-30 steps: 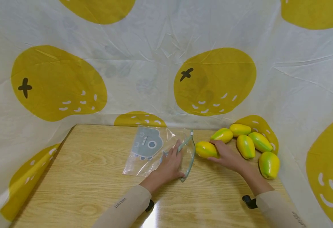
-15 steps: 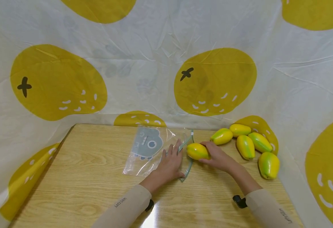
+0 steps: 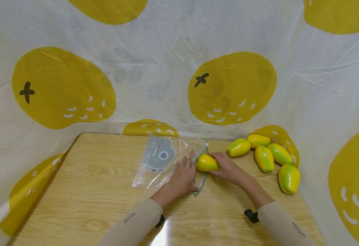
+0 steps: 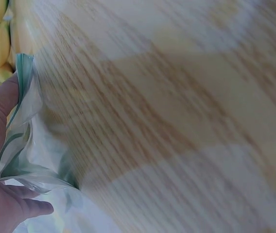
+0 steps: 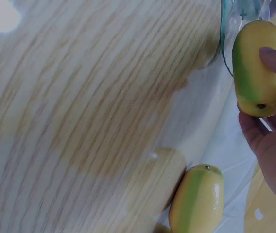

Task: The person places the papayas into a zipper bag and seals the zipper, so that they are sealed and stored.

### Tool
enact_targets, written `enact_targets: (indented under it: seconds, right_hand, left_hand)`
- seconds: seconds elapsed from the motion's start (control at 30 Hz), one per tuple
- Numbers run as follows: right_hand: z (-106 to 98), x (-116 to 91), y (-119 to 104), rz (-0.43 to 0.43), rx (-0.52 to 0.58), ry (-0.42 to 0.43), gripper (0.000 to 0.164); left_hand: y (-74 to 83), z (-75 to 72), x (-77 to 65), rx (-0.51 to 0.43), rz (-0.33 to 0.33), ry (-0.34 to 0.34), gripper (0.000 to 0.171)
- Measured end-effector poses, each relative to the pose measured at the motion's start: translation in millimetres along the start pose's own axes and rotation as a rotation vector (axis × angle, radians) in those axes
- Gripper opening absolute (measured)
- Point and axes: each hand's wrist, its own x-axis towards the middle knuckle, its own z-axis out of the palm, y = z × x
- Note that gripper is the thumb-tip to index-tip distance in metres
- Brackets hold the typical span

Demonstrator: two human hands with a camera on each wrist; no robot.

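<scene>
My left hand (image 3: pixel 181 177) lies spread over a clear zip bag (image 3: pixel 159 155) with a grey-blue monster print. Its fingers are extended at the bag's mouth, beside the green zip strip (image 4: pixel 25 73). The thumb and fingers lie at different parts of the mouth, which gapes in the left wrist view. My right hand (image 3: pixel 228 171) grips a yellow papaya (image 3: pixel 207 163) with green streaks, thumb on one side and fingers on the other. The papaya's front end is at the bag's mouth, close to the left fingertips. The right palm hides its rear end in the head view.
Several more papayas lie at the table's back right, the closest being one papaya (image 3: pixel 238 147) behind the right hand. A wooden table (image 3: pixel 99 205) carries everything. A white curtain (image 3: pixel 155 92) with large yellow fruit prints hangs behind and at both sides.
The right hand has moved left with the papaya, from the right of the bag's mouth to overlapping it beside the left fingers. The left hand and bag have hardly moved.
</scene>
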Motion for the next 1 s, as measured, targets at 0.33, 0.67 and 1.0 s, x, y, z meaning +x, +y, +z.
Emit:
enact_targets:
  seconds: [0.33, 0.67, 1.0]
  right_hand:
    - [4.3, 1.3, -3.7, -0.042, 0.016, 0.012, 0.063]
    - [5.2, 2.4, -6.0, 0.001, 0.071, 0.059, 0.054]
    - [7.4, 10.3, -4.3, 0.01, 0.075, 0.119, 0.053]
  left_hand:
    - [-0.7, -2.7, -1.8, -0.012, 0.006, -0.02, 0.119]
    - [-0.6, -1.2, -1.1, 0.006, 0.012, -0.021, 0.119]
    - [0.2, -1.2, -1.7, 0.02, 0.036, -0.003, 0.118]
